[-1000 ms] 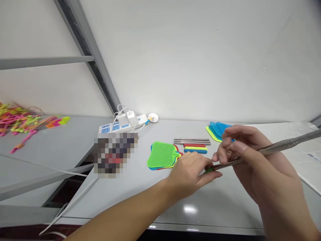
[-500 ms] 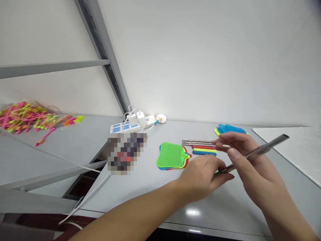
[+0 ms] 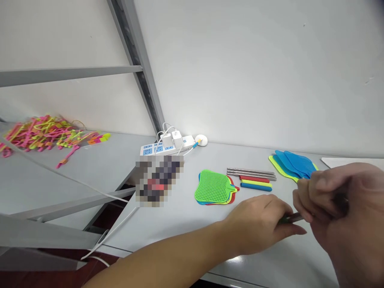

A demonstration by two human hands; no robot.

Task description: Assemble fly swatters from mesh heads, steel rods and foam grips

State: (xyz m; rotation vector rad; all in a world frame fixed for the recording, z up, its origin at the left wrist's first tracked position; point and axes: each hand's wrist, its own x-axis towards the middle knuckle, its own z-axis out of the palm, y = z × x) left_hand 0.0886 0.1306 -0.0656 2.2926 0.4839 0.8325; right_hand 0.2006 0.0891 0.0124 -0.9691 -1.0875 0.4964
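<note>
Both my hands are closed on one thin metal rod [image 3: 296, 217], of which only a short stretch shows between them. My left hand [image 3: 255, 224] pinches its left end, where a bit of dark green shows at the fingers. My right hand [image 3: 345, 212], partly blurred, is wrapped around the other end and hides it. Beyond my left hand lies a stack of fly swatter heads, a green mesh one [image 3: 213, 187] on top. Beside the stack are several steel rods [image 3: 252, 173] and red, yellow and blue handle sleeves [image 3: 256, 187].
Blue and yellow-green swatter heads [image 3: 295, 163] lie at the back right near a white board [image 3: 333, 162]. A power strip [image 3: 162, 149] with plugged chargers stands by the wall. Left are a blurred-out item [image 3: 159, 182], a metal frame [image 3: 144, 80] and a colourful pile [image 3: 45, 134].
My right hand has gone from loosely open fingers beside the rod to a closed grip around it. Both hands sit further right in view. The view has shifted slightly.
</note>
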